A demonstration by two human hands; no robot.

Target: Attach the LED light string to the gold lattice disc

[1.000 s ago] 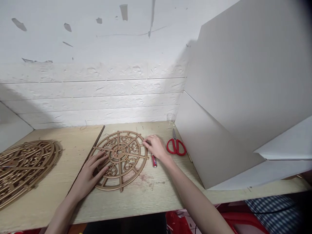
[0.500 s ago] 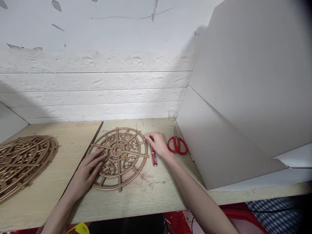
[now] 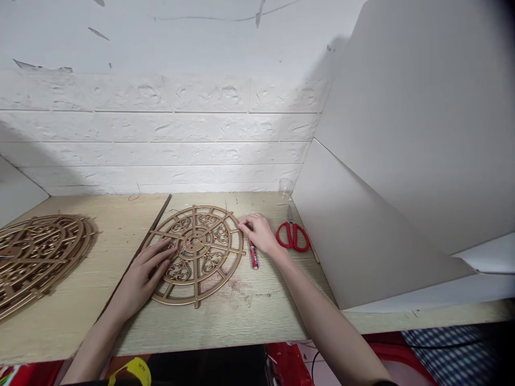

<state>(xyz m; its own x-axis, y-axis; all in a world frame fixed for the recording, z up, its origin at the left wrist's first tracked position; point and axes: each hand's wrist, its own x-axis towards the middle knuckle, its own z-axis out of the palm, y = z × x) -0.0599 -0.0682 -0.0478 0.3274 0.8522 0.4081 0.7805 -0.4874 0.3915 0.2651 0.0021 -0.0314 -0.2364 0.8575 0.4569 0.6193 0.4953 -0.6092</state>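
A round golden openwork panel (image 3: 197, 252) lies flat on the pale wooden table (image 3: 241, 316). My left hand (image 3: 142, 279) rests on its left part with the fingers stretched out flat. My right hand (image 3: 259, 233) sits at the panel's right rim, fingers curled downward, touching the table beside a red lighter (image 3: 254, 256). What the fingertips pinch, if anything, is hidden. Thin wire strands lie around the panel's middle and rim.
Red-handled scissors (image 3: 293, 236) lie right of my right hand. A stack of similar golden panels (image 3: 36, 257) lies at the far left. A large grey cardboard sheet (image 3: 382, 177) leans at the right. A white brick-pattern wall (image 3: 161, 123) stands behind. A small clear glass (image 3: 285, 188) stands at the back.
The view has tilted down a little. My right hand has shifted slightly and uncovered more of the red lighter. My left hand stays on the panel.
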